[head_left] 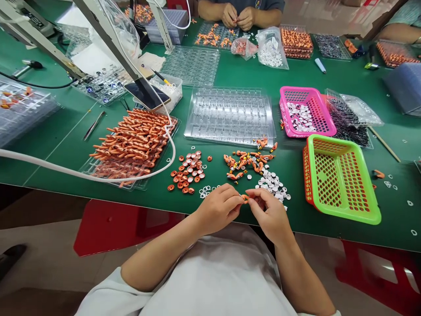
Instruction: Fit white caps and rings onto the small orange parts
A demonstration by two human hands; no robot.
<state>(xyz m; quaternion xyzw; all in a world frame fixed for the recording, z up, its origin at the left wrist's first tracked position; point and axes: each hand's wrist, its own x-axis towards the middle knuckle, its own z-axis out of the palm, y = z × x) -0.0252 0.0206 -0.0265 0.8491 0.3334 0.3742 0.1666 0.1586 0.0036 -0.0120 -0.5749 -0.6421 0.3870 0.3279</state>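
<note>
Both hands meet at the near edge of the green table. My left hand (221, 206) is closed, pinching one end of a small orange plastic part (245, 199). At its other end, the fingers of my right hand (269, 213) are also closed on it. The fingertips cover most of the part. Just beyond lies a heap of orange parts with yellow and white bits (243, 163). White round caps (272, 182) are scattered beside my right hand. Orange cup-shaped pieces (188, 173) and clear-white rings (207, 191) lie to the left.
Orange parts are piled on a tray (131, 142) at the left, under a white cable (82, 175). Clear trays (230, 116) are stacked ahead. A green basket (373, 206) and a pink basket (330, 131) stand at right. A co-worker's hands (238, 16) work opposite.
</note>
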